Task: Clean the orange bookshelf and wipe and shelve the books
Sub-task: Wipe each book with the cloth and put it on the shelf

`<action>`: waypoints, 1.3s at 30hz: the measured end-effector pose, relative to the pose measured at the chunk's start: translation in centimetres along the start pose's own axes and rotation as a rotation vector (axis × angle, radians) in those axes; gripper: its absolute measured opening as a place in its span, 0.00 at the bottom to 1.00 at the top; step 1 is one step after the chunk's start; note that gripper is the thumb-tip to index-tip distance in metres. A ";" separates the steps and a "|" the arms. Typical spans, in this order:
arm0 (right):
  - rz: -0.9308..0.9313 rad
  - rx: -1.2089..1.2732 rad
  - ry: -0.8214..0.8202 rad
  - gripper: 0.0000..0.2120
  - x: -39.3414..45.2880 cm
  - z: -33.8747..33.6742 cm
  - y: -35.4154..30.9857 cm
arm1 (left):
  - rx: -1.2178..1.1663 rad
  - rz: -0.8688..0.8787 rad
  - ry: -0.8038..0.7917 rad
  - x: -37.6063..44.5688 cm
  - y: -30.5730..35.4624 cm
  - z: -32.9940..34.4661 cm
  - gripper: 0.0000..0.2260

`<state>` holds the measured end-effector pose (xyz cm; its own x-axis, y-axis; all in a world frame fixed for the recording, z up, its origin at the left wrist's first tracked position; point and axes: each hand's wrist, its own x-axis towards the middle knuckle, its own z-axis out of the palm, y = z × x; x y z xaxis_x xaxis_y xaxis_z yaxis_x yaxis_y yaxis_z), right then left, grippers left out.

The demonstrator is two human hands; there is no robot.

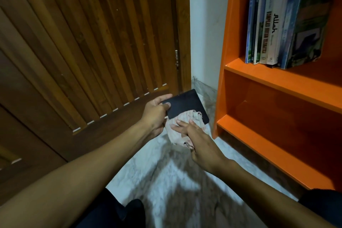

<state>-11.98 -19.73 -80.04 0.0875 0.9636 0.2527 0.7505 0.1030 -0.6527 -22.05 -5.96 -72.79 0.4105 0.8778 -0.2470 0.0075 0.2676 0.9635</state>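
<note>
The left hand (154, 114) is pinching a black book (185, 105) by its edge – thumb on the cover – above the marble floor (166, 181), beside the orange bookshelf (277, 83). The right hand (201, 146) is pressing a pinkish cloth (182, 126) against it, fingers spread.

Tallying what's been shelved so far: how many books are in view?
7: six standing at the left end of the upper shelf, maybe more hidden between them; one black book in the left hand.

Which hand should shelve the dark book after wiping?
Left, probably: the left hand already grips the dark book. The right hand presses the cloth on it, though it is nearer the orange bookshelf.
</note>
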 end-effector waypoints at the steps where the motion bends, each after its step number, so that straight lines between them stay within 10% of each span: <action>1: -0.019 -0.045 0.000 0.36 -0.3 0.0 0.4 | 0.018 0.002 0.009 0.0 0.2 -0.2 0.13; 8: -0.076 -0.213 0.021 0.22 -1.5 -1.3 1.9 | 0.097 0.045 0.026 0.5 0.2 -1.5 0.13; 16: -0.009 -0.108 0.443 0.37 1.9 -4.3 2.2 | 0.310 0.056 -0.121 -0.5 -0.3 -2.3 0.13; 27: -0.071 -0.172 0.183 0.31 0.2 1.4 3.9 | 0.096 0.001 0.081 1.3 0.1 -3.5 0.14; 36: 0.439 0.042 -0.322 0.02 -2.7 6.3 9.4 | 0.239 0.058 0.096 1.4 -0.3 -4.3 0.14; 39: 0.656 -0.063 -0.412 0.13 -4.6 10.1 13.4 | 0.274 0.064 0.035 0.9 -0.6 -4.2 0.13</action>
<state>-8.97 -20.27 -97.12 0.2852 0.8380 -0.4652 0.6665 -0.5222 -0.5321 -25.51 -3.65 -74.06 0.3861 0.9041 -0.1833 0.2311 0.0976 0.9680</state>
